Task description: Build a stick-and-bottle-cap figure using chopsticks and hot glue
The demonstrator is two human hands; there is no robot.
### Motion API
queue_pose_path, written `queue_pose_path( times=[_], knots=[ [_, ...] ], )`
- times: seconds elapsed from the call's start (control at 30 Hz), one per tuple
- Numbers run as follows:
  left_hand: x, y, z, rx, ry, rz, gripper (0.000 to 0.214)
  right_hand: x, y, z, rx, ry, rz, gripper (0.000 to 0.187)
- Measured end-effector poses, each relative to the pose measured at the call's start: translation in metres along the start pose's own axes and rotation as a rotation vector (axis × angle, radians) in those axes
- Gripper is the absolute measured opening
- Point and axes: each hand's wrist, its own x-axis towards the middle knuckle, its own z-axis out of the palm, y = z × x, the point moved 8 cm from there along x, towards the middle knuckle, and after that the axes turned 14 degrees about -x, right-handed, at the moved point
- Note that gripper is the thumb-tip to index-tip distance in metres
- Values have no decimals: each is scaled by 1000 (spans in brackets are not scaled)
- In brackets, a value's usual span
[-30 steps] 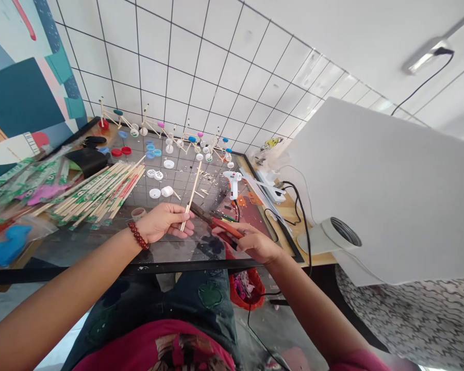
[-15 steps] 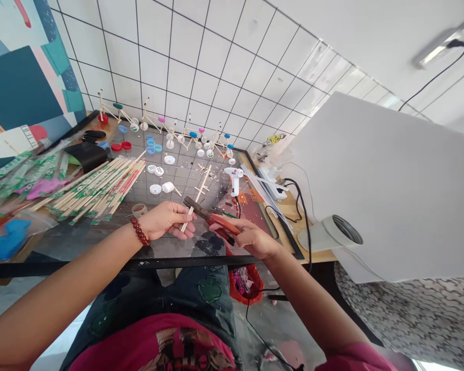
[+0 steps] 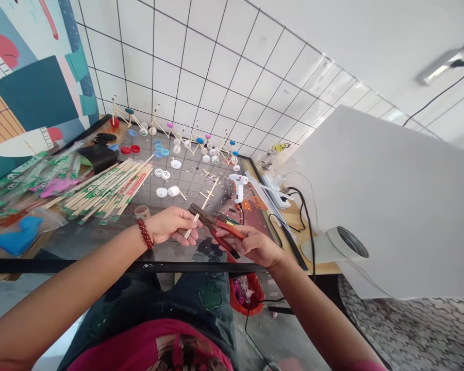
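Observation:
My left hand (image 3: pixel 177 225), with a red bead bracelet on its wrist, pinches thin wooden chopsticks (image 3: pixel 211 194) that slant up and away over the table. My right hand (image 3: pixel 252 244) is wrapped round red-handled pliers (image 3: pixel 229 227). The dark jaws of the pliers lie at the chopsticks, just beyond my left fingertips; whether they bite into the wood I cannot tell. Short cut stick pieces (image 3: pixel 206 195) lie under the far part of the chopsticks. Left of them are a white bottle cap (image 3: pixel 161 192) and a white cap piece with a stick (image 3: pixel 174 191).
Wrapped chopsticks (image 3: pixel 112 190) are heaped on the left. Stick-and-cap models (image 3: pixel 199 140) line the back by the tiled wall. A white glue gun (image 3: pixel 238 186) stands right of my hands, its cord trailing. A roll of tape (image 3: pixel 142 212) and a red bin (image 3: pixel 247 293) are nearer me.
The handles of the pliers have spread wider apart in my right hand. The camera view has shifted slightly, so the table scene sits further right and lower. My left hand keeps its pinch.

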Motion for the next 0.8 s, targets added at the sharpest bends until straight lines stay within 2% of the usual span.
queue_pose_path(
  times=[0.13, 0.3, 0.43, 0.47, 0.6, 0.8],
  knots=[
    [1, -1, -2, 16, 9, 26, 46, -4, -5, 1, -144, 68, 23, 55],
    [0, 1, 3, 77, 7, 67, 50, -4, -3, 1, -248, 73, 74, 56],
    [-1, -1, 6, 179, 20, 75, 42, -1, -2, -1, -489, 41, 138, 25],
    [-1, -1, 7, 199, 26, 82, 40, 0, -3, 0, -538, 31, 146, 22],
    [-2, 1, 9, 233, 28, 115, 33, 1, -7, 2, -633, 11, 129, 32],
    [-3, 8, 11, 288, 63, 140, 18, 6, -11, -4, -646, 114, -11, 36]
  ],
)
